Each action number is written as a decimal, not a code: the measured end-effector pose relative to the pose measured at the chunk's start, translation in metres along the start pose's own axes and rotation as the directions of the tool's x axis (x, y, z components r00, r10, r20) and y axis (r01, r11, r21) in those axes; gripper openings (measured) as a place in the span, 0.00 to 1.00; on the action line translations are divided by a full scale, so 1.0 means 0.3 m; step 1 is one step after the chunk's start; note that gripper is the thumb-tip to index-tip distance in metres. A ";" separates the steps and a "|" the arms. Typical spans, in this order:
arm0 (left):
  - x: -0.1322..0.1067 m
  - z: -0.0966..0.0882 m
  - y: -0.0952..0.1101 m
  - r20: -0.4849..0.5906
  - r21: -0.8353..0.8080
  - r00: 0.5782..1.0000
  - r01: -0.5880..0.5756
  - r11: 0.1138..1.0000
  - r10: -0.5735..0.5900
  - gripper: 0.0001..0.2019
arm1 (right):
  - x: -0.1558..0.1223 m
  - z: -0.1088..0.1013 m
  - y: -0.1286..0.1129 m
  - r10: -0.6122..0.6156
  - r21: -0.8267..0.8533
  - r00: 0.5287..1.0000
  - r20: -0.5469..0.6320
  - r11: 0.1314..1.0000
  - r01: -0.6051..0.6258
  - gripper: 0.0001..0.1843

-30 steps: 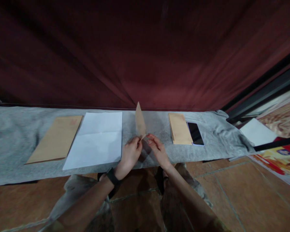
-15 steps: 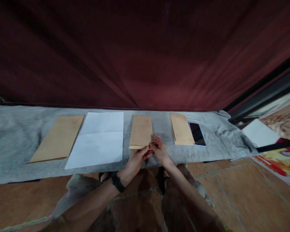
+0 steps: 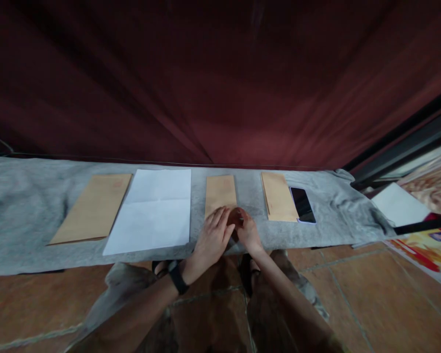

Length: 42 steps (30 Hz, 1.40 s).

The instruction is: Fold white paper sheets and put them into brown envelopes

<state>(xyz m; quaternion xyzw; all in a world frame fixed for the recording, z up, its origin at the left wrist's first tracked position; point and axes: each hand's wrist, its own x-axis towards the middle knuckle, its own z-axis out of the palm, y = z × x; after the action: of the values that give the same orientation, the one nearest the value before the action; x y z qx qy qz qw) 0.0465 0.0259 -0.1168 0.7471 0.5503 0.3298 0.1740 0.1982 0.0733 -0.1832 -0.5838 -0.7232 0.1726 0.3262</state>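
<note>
A brown paper envelope (image 3: 221,189) lies in the middle of the grey cloth, its near end covered by my hands. My left hand (image 3: 213,233) rests over that near end with its fingers stretched out, a dark band on the wrist. At the near right corner, my right hand (image 3: 249,233) has its fingers closed round the envelope's edge. Paper arches up between the two hands and shows a shaded brown hollow. Part of the right fingers is hidden behind this curl.
To the left lie a creased white sheet (image 3: 152,211) and a stack of larger brown envelopes (image 3: 93,208). More brown envelopes (image 3: 280,196) and a phone (image 3: 303,205) lie to the right. A dark red curtain (image 3: 220,98) hangs behind the cloth-covered surface (image 3: 334,206).
My left hand has moved up from below the near edge onto the envelope, fingers straightened. The near right part of the envelope now curls up at my right hand.
</note>
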 end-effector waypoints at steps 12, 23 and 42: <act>-0.026 0.113 -0.119 0.046 0.445 0.997 -0.077 0.892 0.063 0.33 | 0.013 -0.038 -0.058 0.091 0.021 0.995 0.031 0.996 -0.092 0.22; -0.035 0.119 -0.132 0.030 0.469 0.997 -0.081 0.879 0.076 0.31 | 0.008 -0.090 -0.086 -0.018 -0.065 0.997 0.073 0.998 0.023 0.21; -0.035 0.112 -0.166 0.047 0.486 0.998 0.003 0.874 -0.030 0.30 | -0.059 -0.032 -0.075 -0.222 -0.354 0.947 0.233 0.887 0.296 0.27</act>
<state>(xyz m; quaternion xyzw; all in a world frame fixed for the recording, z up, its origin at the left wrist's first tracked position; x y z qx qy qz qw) 0.0325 0.0363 -0.1751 0.7707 0.6169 0.1596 -0.0017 0.1902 0.0493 -0.1667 -0.5154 -0.8418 0.0361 0.1566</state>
